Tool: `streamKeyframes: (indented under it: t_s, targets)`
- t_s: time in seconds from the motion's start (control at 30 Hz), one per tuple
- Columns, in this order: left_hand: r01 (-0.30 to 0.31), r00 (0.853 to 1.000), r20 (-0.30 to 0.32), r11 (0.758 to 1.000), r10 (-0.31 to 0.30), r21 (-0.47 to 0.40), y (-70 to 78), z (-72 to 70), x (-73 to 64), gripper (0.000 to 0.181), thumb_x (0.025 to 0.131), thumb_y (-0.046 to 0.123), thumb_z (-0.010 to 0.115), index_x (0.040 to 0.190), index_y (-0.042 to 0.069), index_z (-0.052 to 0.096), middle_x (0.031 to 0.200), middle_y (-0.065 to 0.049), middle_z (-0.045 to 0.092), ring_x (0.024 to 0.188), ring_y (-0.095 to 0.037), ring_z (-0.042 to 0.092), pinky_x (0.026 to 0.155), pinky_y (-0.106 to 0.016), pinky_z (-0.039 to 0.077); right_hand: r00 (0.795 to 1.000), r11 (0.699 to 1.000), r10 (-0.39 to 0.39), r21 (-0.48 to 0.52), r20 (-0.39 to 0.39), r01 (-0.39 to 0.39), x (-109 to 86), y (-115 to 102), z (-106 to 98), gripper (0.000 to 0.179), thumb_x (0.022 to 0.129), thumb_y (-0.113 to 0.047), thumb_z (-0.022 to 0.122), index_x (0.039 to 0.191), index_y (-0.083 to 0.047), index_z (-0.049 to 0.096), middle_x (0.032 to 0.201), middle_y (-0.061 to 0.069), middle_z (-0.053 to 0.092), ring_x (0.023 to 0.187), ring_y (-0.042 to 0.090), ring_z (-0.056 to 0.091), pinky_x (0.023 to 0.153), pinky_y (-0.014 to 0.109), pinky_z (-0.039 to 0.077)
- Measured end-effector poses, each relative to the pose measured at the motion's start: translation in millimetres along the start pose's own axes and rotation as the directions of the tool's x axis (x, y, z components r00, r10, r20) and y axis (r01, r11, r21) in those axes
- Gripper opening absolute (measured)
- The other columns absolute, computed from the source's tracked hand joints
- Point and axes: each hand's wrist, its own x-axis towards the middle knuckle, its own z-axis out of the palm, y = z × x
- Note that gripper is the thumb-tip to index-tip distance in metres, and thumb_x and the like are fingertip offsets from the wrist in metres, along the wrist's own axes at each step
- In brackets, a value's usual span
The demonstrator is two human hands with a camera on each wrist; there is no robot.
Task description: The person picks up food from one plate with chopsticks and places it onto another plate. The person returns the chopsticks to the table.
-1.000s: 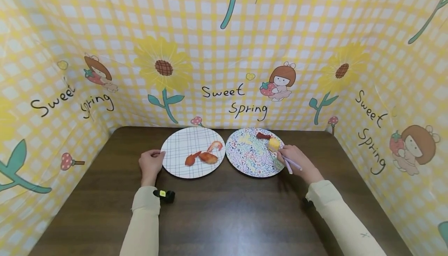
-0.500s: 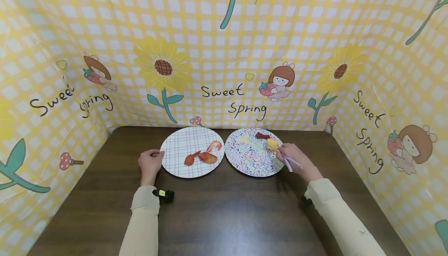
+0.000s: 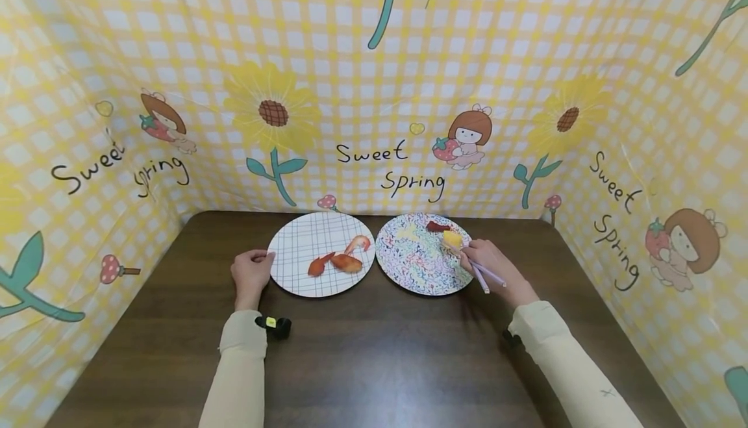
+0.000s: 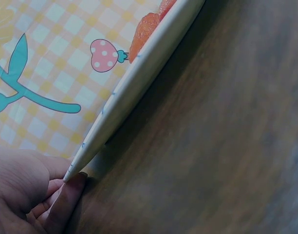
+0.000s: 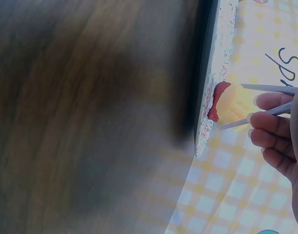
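Note:
In the head view my left hand (image 3: 251, 275) is at the left rim of a white plate with blue grid lines (image 3: 295, 252). The left wrist view shows its thumb and fingers pinching that rim (image 4: 124, 92). My right hand (image 3: 493, 265) holds a pair of light purple chopsticks (image 3: 488, 273) over the right part of a speckled multicolour plate (image 3: 403, 269). A yellow block-like food piece (image 3: 452, 238) lies at their tips; in the right wrist view the tips straddle it. Whether they squeeze it, I cannot tell. Just behind it lies a dark red piece (image 3: 437, 226).
On the grid plate are a shrimp (image 3: 363, 242), a browned wing-like piece (image 3: 347, 263) and a small drumstick-like piece (image 3: 317, 266). Both plates stand side by side near the far edge of a dark wooden table (image 3: 374, 350). A yellow checked cloth (image 3: 362, 90) encloses the back and sides.
The yellow piece has shifted slightly left on the speckled plate, and more of the chopsticks shows near it. My left hand and the grid plate have stayed in place.

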Motion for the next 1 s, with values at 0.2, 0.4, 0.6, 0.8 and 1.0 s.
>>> streamKeyframes:
  t_s: [0.2,0.4,0.6,0.8,1.0]
  targets:
    - [0.003,1.000,0.002,1.000,-0.003,0.001,-0.6,-0.5,0.1,0.031,0.098,0.024,0.067,0.112,-0.003,0.074,0.106,-0.023,0.071,0.099,-0.036,0.064,0.089,-0.048,0.049,1.000,1.000,-0.018,-0.002,-0.004,0.018,3.1,-2,0,0.014,0.088,-0.004,0.063,0.075,-0.004,0.068,0.070,0.006,0.060,0.063,0.023,0.052,0.062,0.037,0.047]
    - [-0.003,1.000,-0.006,1.000,0.003,0.002,0.6,-0.6,0.4,0.031,0.098,0.023,0.068,0.111,-0.004,0.074,0.106,-0.024,0.071,0.100,-0.036,0.064,0.089,-0.049,0.049,1.000,1.000,-0.017,-0.009,0.019,0.017,7.1,-5,0,0.015,0.091,-0.006,0.060,0.078,-0.007,0.068,0.070,0.003,0.057,0.062,0.019,0.049,0.061,0.034,0.044]
    - [-0.011,1.000,-0.012,1.000,0.011,0.002,1.4,-0.7,0.1,0.030,0.097,0.022,0.068,0.110,-0.004,0.075,0.104,-0.024,0.072,0.099,-0.036,0.064,0.088,-0.048,0.049,1.000,1.000,-0.023,0.003,0.021,0.023,13.4,-9,1,0.017,0.092,-0.007,0.059,0.077,-0.007,0.066,0.070,0.003,0.054,0.062,0.019,0.048,0.062,0.035,0.044]
    - [-0.015,1.000,-0.022,1.000,0.015,0.006,2.5,-0.1,-0.7,0.030,0.097,0.022,0.069,0.109,-0.005,0.075,0.103,-0.024,0.072,0.097,-0.036,0.065,0.085,-0.046,0.049,0.995,0.996,-0.088,0.011,-0.037,0.089,21.9,-13,2,0.016,0.089,-0.005,0.058,0.074,-0.008,0.064,0.067,0.002,0.052,0.060,0.018,0.047,0.060,0.034,0.043]
    - [-0.018,1.000,-0.025,1.000,0.018,0.004,2.0,-0.8,-0.5,0.029,0.096,0.021,0.069,0.108,-0.005,0.075,0.103,-0.024,0.073,0.096,-0.035,0.066,0.085,-0.045,0.049,0.987,0.989,-0.143,0.024,-0.073,0.145,32.0,-19,10,0.011,0.087,-0.004,0.060,0.078,-0.006,0.066,0.067,0.001,0.051,0.059,0.015,0.043,0.056,0.028,0.040]
